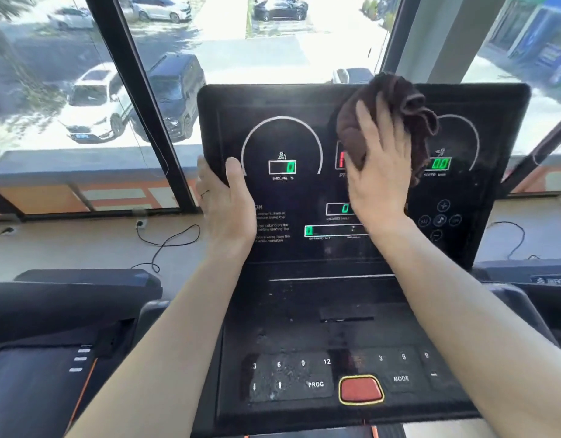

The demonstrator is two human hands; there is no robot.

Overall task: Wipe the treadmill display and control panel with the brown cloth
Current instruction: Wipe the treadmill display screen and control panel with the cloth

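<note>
Display: the treadmill display (291, 191) is a dark upright screen in front of the window, with green digits lit in the incline, speed, calories and distance boxes
Brown cloth: the brown cloth (399, 109) is bunched against the upper right part of the display, between the two white arcs, its folds spilling above and to the right of the hand
Right hand: the right hand (380, 172) lies flat with fingers spread, pressing the cloth onto the display and covering its middle red box
Left hand: the left hand (228, 197) grips the left edge of the display, thumb on the front face and fingers wrapped behind
Control panel: the control panel (304, 336) lies below the display, a dark surface with smudges and pale specks around the numbered keys, PROG and MODE
Red button: a red button (360, 389) with a yellow rim sits on the control panel, below the display's centre
Room: the window (130, 90) behind the display has dark frames and looks down on parked cars; black cables (168, 245) trail over the ledge left of the display
</note>
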